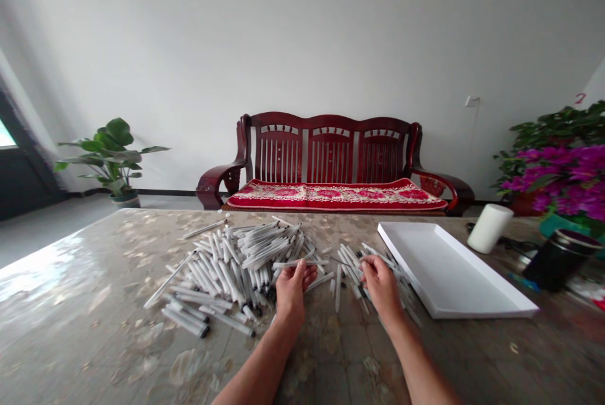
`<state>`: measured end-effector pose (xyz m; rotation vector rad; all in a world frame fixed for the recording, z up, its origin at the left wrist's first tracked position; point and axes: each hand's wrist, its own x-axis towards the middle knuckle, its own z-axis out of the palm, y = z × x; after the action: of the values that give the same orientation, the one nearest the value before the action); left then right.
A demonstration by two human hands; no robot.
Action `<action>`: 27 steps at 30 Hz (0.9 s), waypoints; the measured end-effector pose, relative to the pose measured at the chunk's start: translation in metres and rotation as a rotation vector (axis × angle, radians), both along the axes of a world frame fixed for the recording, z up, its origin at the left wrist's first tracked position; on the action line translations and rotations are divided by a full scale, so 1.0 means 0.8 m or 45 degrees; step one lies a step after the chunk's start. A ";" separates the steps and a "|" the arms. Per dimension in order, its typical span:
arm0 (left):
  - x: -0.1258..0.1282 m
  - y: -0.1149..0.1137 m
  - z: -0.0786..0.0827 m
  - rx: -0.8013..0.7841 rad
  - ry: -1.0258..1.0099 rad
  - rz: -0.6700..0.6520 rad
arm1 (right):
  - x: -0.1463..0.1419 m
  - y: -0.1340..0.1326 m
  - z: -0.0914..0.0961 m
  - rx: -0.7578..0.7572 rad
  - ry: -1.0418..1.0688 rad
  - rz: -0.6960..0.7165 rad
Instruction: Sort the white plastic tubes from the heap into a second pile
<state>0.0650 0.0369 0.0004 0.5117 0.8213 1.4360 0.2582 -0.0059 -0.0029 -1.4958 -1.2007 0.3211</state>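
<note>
My left hand (292,295) is closed around a whitish, translucent pen barrel (312,262), which points to the right. Between the fingertips of my right hand (382,288) is a thin dark rod (341,262) like a pen refill, its tip near the barrel's right end. Whether the two touch is too small to tell. A large heap of pale pen barrels (222,266), several with black ends, spreads to the left of my left hand. A smaller group of slim pen parts (352,273) lies under and beside my right hand.
A shallow white box (496,313) stands on the patterned table (326,367) at the right. Past it are a white roll (490,228), a black cup (562,260) and purple flowers (567,178). A red wooden bench (331,153) stands behind the table.
</note>
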 end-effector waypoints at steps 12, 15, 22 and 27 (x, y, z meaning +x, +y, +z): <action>0.013 -0.017 0.004 0.087 0.076 -0.143 | -0.048 -0.011 0.017 -0.023 -0.119 0.223; 0.010 -0.013 0.004 0.095 0.076 -0.131 | -0.044 -0.010 0.018 0.021 -0.119 0.213; -0.014 0.008 0.008 0.045 0.030 0.095 | 0.014 -0.008 0.026 0.027 0.275 -0.101; -0.009 0.004 0.010 0.036 0.061 0.070 | 0.057 -0.017 0.025 0.026 -0.010 -0.527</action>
<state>0.0574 0.0398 0.0083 0.5507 0.8603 1.4926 0.3036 -0.0193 0.0174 -1.6840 -0.8683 0.0234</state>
